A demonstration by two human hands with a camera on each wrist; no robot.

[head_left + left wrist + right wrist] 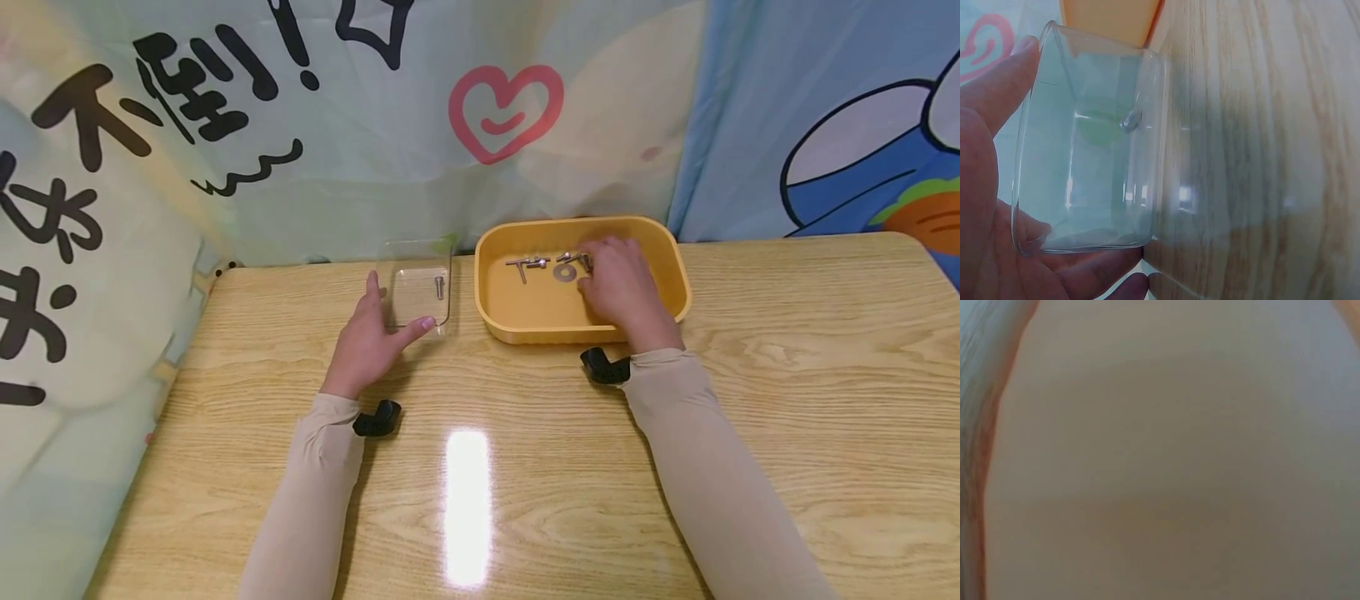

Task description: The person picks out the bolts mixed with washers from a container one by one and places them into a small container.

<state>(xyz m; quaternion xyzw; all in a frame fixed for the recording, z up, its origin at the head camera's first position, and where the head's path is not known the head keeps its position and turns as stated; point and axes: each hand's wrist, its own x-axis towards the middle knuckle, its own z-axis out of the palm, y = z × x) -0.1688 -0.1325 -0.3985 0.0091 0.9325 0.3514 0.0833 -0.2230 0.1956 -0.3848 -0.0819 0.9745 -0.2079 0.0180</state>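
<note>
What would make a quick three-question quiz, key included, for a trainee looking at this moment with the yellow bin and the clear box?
1. Which hand is inside the yellow bin?
2. True or false: the left hand is touching the clear box.
3. Where does the flat washer lie? A) in the clear box; B) in the yellow bin; C) on the bare tabletop.

Key: 1. The right hand. 2. True. 3. B.

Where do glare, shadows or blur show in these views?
Head: white glare streaks the light wood-grain tabletop, with soft shadows beside the beige fabric sleeves; left wrist: slightly hazy, small bright reflections on the transparent rectangular box; right wrist: dim and blurred, mostly an unidentifiable brownish-grey surface.
</note>
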